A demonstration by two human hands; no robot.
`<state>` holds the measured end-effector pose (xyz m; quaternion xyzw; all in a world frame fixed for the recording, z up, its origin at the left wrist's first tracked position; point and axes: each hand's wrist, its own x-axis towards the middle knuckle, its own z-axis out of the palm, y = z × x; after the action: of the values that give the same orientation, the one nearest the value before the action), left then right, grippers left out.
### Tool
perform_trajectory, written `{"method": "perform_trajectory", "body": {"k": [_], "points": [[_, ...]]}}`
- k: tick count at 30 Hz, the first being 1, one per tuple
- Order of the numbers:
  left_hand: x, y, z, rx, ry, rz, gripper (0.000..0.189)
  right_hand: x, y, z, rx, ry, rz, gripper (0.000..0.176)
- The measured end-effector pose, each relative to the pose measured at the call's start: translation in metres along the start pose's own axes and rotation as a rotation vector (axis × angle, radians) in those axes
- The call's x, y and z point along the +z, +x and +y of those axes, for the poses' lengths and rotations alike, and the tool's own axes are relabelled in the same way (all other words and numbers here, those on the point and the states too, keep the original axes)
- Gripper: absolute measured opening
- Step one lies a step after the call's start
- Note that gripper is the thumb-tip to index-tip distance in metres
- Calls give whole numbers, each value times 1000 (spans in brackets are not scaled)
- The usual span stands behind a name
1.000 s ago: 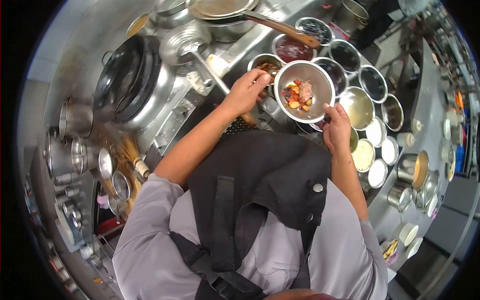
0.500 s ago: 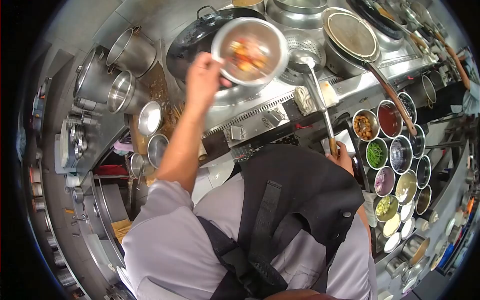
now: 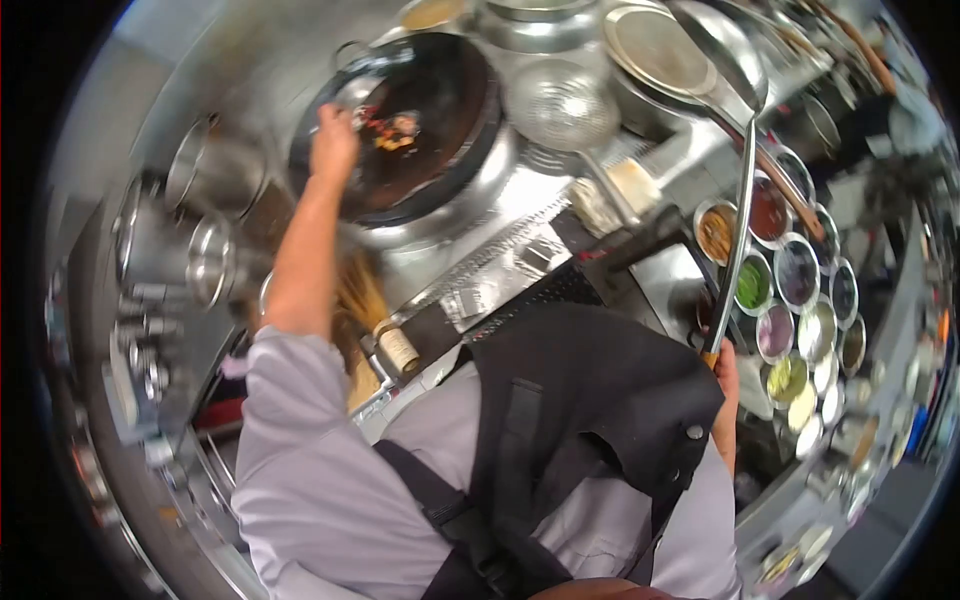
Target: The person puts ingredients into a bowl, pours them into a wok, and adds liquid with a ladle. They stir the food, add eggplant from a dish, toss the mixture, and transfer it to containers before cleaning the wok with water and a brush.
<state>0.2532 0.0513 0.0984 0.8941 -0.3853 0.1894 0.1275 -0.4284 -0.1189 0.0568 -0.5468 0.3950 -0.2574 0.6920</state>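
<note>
My left hand (image 3: 335,140) reaches over the wok (image 3: 450,110) and grips the rim of a metal bowl (image 3: 358,92), tipped so its mouth faces the wok. Red, orange and pale food pieces (image 3: 392,130) show in and just above the dark wok; blur hides which have left the bowl. On the right, my right hand (image 3: 726,375) is closed around the end of a long-handled ladle (image 3: 742,225). The ladle's head (image 3: 725,50) is raised toward the back right, over the strainers, and shows nothing in it.
A perforated skimmer (image 3: 560,105) and a mesh strainer (image 3: 660,50) rest on pots beside the wok. Several ingredient bowls (image 3: 797,270) stand at the right. A folded cloth (image 3: 625,195) lies on the stove edge, a bamboo brush (image 3: 395,345) nearer me, and steel pots (image 3: 215,170) at left.
My left hand has moved left and tipped the bowl over the wok; food now shows there. The ladle has swung up off the skimmer to the right. The view has turned somewhat.
</note>
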Motion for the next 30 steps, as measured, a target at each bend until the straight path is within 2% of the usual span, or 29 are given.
{"method": "perform_trajectory", "body": {"k": [1,2,3,4,5,6,8,9,10,11,14,16,17,18,20,21,22,24,26,30], "points": [[-1,-2,3,-193,-50,-101,30,-10,-7,-1,-41,-202,114,49],[23,-2,-22,22,135,-61,30,-4,-19,-22,-7,8,160,50],[9,-4,-5,-110,135,-120,32,-2,-24,-38,-93,14,221,50],[23,7,-27,-265,-166,-39,33,-15,-31,-37,-119,-14,231,48],[55,17,-86,283,340,89,30,-24,-39,-46,-78,36,225,44],[41,12,-73,232,373,120,25,-27,-45,-55,-67,114,279,40],[50,11,-103,160,456,18,23,-49,-57,-66,-102,266,361,35],[83,22,-132,-180,-133,-12,25,-62,-63,-70,-123,239,441,33],[93,27,-131,-502,-721,164,28,-74,-69,-74,-150,215,512,31],[98,27,-116,-489,-734,154,28,-90,-77,-78,-138,158,565,25],[99,12,-87,-678,-1385,255,27,-143,-94,-75,-43,90,687,21],[89,-12,-70,-804,-1810,336,27,-168,-98,-60,-22,133,686,24],[43,-42,-16,-734,-1822,246,29,-175,-100,-54,-2,201,655,26],[42,-39,0,-739,-1814,257,29,-180,-103,-50,21,268,621,27],[51,-38,2,-693,-1560,424,25,-183,-110,-47,61,305,588,31],[29,-46,37,-756,-1449,521,16,-184,-116,-47,78,351,524,32],[19,-49,53,-758,-1431,526,16,-186,-122,-45,93,399,461,33],[9,-53,63,-768,-1315,574,13,-189,-131,-39,145,362,424,32],[5,-60,73,-740,-1282,569,13,-192,-137,-32,213,235,383,33],[2,-63,82,-794,-1240,552,17,-201,-137,-23,281,182,335,33]]}}
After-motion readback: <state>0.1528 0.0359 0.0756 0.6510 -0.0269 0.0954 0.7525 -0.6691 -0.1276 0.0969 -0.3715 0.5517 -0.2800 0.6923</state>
